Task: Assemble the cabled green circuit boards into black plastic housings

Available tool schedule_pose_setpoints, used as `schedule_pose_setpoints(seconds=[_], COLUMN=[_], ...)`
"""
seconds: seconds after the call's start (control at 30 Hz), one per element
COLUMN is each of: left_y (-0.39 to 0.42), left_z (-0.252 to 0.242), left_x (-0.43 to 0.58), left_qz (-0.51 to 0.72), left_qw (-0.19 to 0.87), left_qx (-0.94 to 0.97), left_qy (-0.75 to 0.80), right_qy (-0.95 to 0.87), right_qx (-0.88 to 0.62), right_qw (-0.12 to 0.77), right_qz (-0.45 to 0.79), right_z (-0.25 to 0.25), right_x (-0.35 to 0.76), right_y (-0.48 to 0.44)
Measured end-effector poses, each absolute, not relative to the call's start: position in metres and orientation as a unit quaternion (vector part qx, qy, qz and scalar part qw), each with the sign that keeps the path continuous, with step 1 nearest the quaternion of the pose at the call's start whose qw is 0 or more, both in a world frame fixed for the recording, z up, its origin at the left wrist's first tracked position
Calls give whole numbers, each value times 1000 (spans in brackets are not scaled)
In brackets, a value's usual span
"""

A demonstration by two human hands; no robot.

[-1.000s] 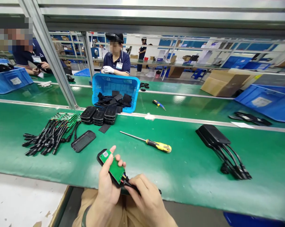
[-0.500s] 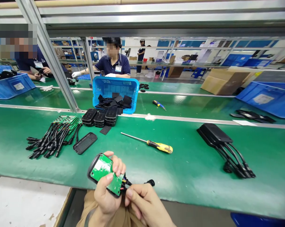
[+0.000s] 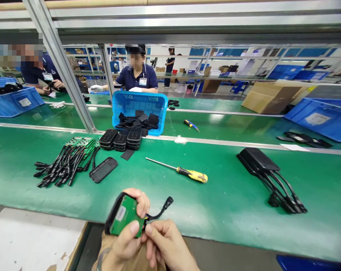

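My left hand (image 3: 127,233) is closed round a black casing half with a green circuit board (image 3: 122,215) seated in it, held near the table's front edge. My right hand (image 3: 166,244) pinches the board's end where black cables (image 3: 160,211) come out; one cable curls up to the right with its plug free. A yellow-handled screwdriver (image 3: 184,171) lies on the green table (image 3: 227,195) just beyond my hands.
A bundle of cabled boards (image 3: 63,160), a ribbed black cover (image 3: 103,169) and stacked black casings (image 3: 121,139) lie at left. A blue basket (image 3: 139,102) of black pads stands behind. A closed unit with cables (image 3: 265,169) lies right. People work across the line.
My hands have drawn the casing closer to me and tilted it more on edge. The cable's plug has swung up to the right. The view has shifted slightly.
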State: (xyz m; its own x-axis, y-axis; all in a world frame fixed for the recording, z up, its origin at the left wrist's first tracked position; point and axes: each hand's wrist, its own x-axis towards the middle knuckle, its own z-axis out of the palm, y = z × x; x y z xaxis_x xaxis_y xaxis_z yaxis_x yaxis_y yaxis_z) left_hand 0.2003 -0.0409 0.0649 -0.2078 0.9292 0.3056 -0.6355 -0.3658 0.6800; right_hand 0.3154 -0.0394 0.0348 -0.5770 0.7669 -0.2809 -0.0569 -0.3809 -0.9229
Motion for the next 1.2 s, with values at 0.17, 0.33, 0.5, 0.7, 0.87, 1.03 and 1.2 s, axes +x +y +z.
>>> schedule_pose_setpoints(seconds=[0.17,0.33,0.5,0.7,0.87,1.03,1.2], left_y=[-31,-37,-41,-44,-51,-52,-55], left_z=[75,79,80,85,84,86,81], left_x=[195,194,195,197,200,199,196], left_qz=[787,775,766,745,765,762,746], left_qw=[569,594,610,642,604,577,566], left_qx=[183,168,156,134,188,269,331], left_qy=[154,133,131,121,123,120,116], right_qy=[-773,-797,-806,-825,-728,-522,-481], right_qx=[-330,-339,-301,-242,-344,-381,-370], right_qw=[443,456,478,484,397,279,276], right_qz=[312,204,177,161,441,711,745], right_z=[53,59,54,62,55,48,47], right_x=[332,331,331,339,328,320,316], right_y=[-37,-37,-31,-22,-31,-38,-40])
